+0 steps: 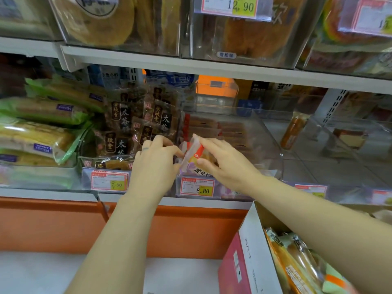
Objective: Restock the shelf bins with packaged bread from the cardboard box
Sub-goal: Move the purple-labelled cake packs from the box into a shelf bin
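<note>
The bread package [194, 159] sits at the front rim of the clear bin [267, 143], directly above the 8.80 price tag [197, 187]. The right grip [222, 163] holds the package from 3 o'clock, fingers over its top edge and thumb beneath. The left grip [157, 160] pinches the wrapper end from 9 o'clock. The cardboard box [252, 240], at 5 o'clock from both grips, contains further wrapped loaves [297, 264]. Dark-wrapped cakes [135, 124] fill the neighbouring bin at 10 o'clock.
</note>
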Tool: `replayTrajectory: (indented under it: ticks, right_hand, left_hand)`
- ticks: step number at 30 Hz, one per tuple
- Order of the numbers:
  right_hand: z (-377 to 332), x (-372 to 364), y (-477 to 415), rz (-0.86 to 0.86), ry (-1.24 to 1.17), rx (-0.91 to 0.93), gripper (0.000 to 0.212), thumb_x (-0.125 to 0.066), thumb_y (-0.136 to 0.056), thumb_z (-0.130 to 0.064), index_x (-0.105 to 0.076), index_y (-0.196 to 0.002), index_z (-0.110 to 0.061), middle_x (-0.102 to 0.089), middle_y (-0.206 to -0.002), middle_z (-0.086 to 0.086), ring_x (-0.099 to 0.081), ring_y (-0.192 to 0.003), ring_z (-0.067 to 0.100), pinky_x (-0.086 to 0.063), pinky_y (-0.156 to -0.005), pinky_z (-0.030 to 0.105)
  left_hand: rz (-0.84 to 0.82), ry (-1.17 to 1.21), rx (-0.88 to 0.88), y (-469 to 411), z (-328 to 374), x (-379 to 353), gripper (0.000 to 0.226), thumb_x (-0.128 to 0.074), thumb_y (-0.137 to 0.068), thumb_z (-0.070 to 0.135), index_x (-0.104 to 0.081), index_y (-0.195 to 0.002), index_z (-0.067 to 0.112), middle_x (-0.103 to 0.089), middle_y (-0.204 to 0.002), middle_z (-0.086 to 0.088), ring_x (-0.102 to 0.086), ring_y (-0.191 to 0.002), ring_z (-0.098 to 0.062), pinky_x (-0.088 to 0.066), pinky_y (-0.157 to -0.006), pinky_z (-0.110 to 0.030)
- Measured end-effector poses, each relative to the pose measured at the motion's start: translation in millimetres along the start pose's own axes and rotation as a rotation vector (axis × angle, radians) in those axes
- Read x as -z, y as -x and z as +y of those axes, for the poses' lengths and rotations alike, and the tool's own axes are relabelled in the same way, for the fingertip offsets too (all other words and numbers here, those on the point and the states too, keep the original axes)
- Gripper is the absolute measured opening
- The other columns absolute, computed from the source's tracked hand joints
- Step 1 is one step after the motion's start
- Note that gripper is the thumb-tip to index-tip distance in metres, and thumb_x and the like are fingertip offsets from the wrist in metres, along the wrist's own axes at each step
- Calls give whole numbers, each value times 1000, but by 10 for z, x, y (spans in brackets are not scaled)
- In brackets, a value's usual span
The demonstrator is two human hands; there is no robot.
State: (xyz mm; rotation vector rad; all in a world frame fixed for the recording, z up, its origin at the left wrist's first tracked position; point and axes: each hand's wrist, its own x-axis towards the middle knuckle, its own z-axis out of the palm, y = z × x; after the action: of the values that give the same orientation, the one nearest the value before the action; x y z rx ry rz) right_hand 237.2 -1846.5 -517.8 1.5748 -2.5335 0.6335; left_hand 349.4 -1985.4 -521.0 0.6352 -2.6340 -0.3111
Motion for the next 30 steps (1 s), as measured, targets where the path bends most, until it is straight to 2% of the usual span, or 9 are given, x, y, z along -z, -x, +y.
replayTrajectory:
  ticks: [3,6,10,12,16,20,22,27,30]
  right_hand:
    - [-37,-63,10,-8,41,-5,68,-51,-94,-43,-14,-151,-32,-38,-147,-5,-38,-130,16,-37,-106,37]
    - [-25,-84,-11,52,110,4,63,-52,-96,-25,-21,-150,-30,-49,-135,0,-47,-121,21,-45,-98,39]
    - [-52,-180,-38,97,326,16,63,-57,-94,-16,-28,-148,-27,-52,-128,7,-51,-115,28,-44,-94,45]
    - [-93,-254,-83,-4,374,0,64,-53,-96,-21,-21,-150,-31,-43,-136,9,-42,-124,29,-38,-101,47]
    - [-111,-137,-119,-194,106,-115,60,-42,-98,-43,-14,-150,-37,-24,-153,2,-23,-139,24,-28,-113,47]
    - [-199,-172,42,-208,305,-42,63,-27,-100,-48,-1,-152,-26,-1,-161,-4,0,-147,18,-5,-119,48]
    - [-232,-282,51,-263,316,-54,65,-24,-99,-50,5,-152,-24,8,-160,-4,7,-147,17,-1,-118,51]
    - [-241,-318,-124,-414,304,-62,67,-23,-96,-60,-10,-152,-26,-3,-161,-3,-4,-147,22,-9,-115,58]
    - [-229,-249,-88,-342,306,-61,68,-30,-96,-55,-9,-152,-23,-11,-160,-3,-11,-145,23,-13,-115,52]
  left_hand:
    - [8,48,40,10,-44,45,22,-64,-89,25,-65,-110,27,-48,-127,1,-47,-115,-22,-41,-93,-39]
    - [1,100,65,36,-66,56,17,-62,-90,23,-64,-107,26,-51,-124,2,-54,-106,-21,-46,-91,-40]
    - [-34,131,73,53,-75,31,18,-61,-91,22,-63,-109,27,-54,-119,4,-57,-101,-18,-50,-85,-39]
    - [-47,128,77,49,-90,20,20,-61,-91,23,-62,-111,27,-55,-119,4,-56,-102,-17,-49,-84,-37]
    - [-55,137,75,44,-104,2,22,-60,-92,23,-61,-113,27,-55,-120,4,-56,-102,-16,-50,-84,-36]
    - [-36,184,66,21,-96,-6,22,-60,-91,21,-63,-113,25,-59,-118,3,-58,-103,-17,-51,-87,-40]
    - [-30,204,74,16,-83,-16,22,-59,-91,19,-64,-112,24,-63,-115,2,-60,-101,-17,-52,-87,-40]
    - [-33,241,112,-1,-104,-41,22,-58,-91,18,-64,-111,24,-67,-110,1,-61,-98,-17,-52,-88,-40]
    - [-30,258,117,-5,-115,-51,17,-59,-92,19,-65,-106,26,-67,-106,3,-61,-94,-15,-52,-87,-38]
